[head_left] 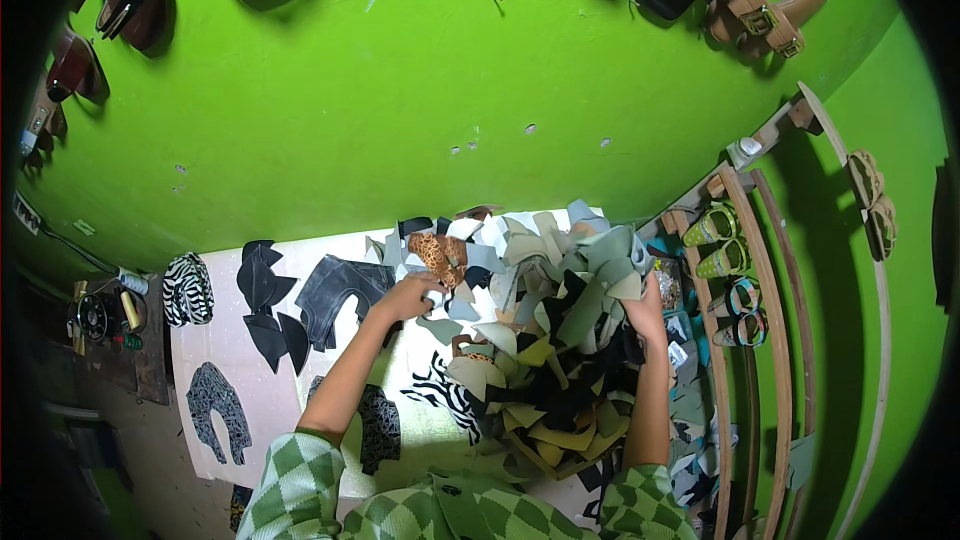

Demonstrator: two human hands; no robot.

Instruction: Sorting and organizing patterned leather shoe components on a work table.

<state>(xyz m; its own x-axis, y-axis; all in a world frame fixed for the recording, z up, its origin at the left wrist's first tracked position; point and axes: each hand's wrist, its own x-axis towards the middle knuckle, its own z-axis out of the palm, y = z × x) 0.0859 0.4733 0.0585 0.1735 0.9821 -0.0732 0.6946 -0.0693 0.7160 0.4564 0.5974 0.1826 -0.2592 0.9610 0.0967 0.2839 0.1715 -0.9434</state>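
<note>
A big heap of cut material scraps (545, 355) in grey-green, black and yellowish tones covers the right part of the white table (280, 405). At its right side my right hand (646, 312) is closed round a bunch of grey-green scraps (612, 260). My left hand (408, 298), fingers curled, is at the heap's left edge beside a leopard-print piece (438, 258); something small and white shows at its fingertips. Just left of it lies a dark grey curved piece (345, 292). Zebra-print strips (447, 395) lie below the left hand.
Black cut pieces (265, 285), a patterned curved piece (217, 412) and a folded zebra-print bundle (188, 290) lie at the left. A sewing machine (95, 315) stands far left. Wooden racks with green sandals (722, 262) border the right; more footwear hangs on the green wall (400, 110).
</note>
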